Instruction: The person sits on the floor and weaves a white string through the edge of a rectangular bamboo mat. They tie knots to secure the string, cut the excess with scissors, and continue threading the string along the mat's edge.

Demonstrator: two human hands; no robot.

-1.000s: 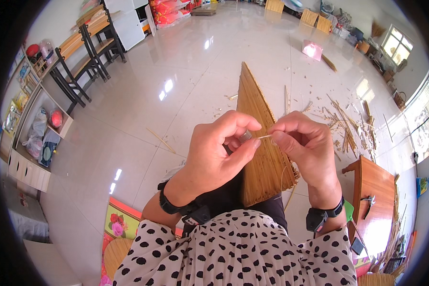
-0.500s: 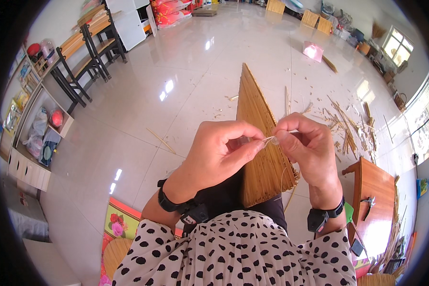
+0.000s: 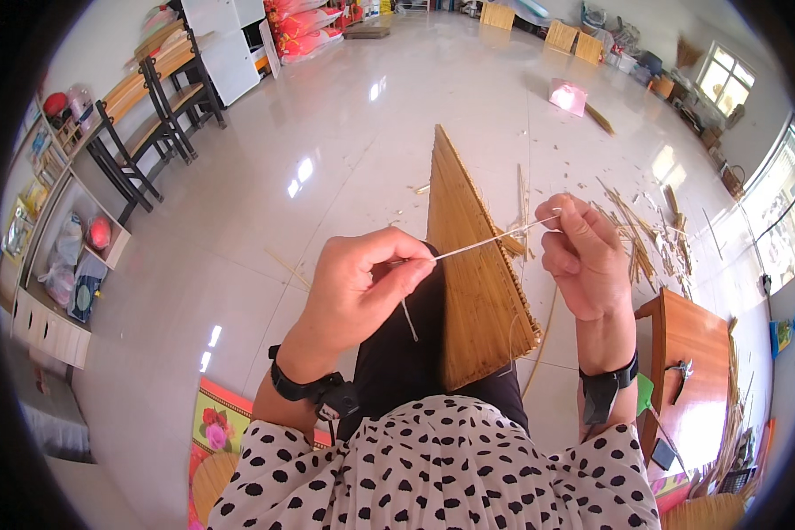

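Observation:
A thin white string (image 3: 486, 240) stretches in front of me, pinched between thumb and forefinger of my left hand (image 3: 364, 283); a short length dangles below that hand. My right hand (image 3: 590, 261), raised to the right, pinches the other part at its fingertips, where a small curl shows. Behind the string a tall triangular panel of golden-brown straw or reed-like strips (image 3: 473, 300) stands tilted on my dark-trousered legs, with a rough stitched edge along its right side and a fine loop of strand near its lower right corner.
Scattered straw pieces (image 3: 645, 238) lie on the tiled floor to the right. A wooden table (image 3: 689, 331) at lower right holds pliers (image 3: 680, 369) and a dark device (image 3: 664, 452). Chairs (image 3: 163, 115) and shelving (image 3: 97, 194) line the left; sacks (image 3: 300, 31) are at the back.
My hands have moved apart, the right one up and rightward, the left one leftward, so the string now runs taut between them. The view has shifted slightly.

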